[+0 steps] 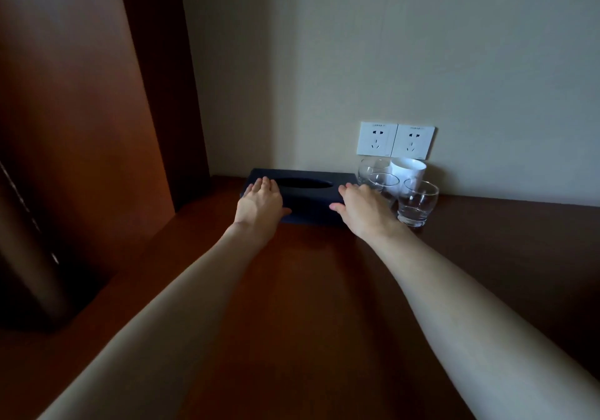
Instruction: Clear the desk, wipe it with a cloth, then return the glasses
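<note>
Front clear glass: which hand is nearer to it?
Right. The right hand rests on the tissue box's end beside the front clear glass; the left hand is on the far end.

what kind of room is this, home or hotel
Probably a hotel room: a dark tissue box on a wooden desk, clear glasses beside a white cup, under twin wall sockets.

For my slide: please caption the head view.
Both hands on a tissue box beside glasses.
</note>
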The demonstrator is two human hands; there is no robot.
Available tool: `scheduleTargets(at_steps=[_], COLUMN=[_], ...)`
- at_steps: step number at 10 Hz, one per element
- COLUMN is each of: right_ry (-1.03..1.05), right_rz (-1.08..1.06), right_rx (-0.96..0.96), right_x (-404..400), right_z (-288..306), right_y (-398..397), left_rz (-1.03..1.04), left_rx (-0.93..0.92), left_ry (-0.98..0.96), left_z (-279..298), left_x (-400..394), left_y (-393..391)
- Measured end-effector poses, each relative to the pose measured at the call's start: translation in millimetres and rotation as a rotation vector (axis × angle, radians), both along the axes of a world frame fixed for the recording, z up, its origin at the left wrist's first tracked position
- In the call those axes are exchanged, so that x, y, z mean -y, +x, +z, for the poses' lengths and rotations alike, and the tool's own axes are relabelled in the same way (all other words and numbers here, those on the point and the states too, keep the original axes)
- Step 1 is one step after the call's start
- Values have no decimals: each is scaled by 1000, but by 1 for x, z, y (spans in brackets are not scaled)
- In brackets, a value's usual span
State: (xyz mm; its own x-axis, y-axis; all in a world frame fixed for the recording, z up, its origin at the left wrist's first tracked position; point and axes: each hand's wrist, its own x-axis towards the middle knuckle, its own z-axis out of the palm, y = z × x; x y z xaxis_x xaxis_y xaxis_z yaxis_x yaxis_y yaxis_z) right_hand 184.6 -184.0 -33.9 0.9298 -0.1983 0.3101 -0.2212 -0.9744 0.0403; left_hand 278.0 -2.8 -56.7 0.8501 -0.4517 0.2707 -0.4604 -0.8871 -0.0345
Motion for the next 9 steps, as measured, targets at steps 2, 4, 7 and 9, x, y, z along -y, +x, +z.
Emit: scheduleTargets(at_steps=[2,4,7,9], right_ry=[-19,-74,-111,-97], right_rz=[-29,-18,-3,29], right_rx=[-58,-98,-114,-316], right_x=[12,22,26,19], right_z=[12,21,26,51], right_y=[38,69,67,56], left_rz=[-12,-20,-14,10], left_rx=[23,52,60,-66], left_ry=[38,61,154,296], left_z=[1,5,12,73], left_x=[19,34,32,63], left_y=[47,84,82,31])
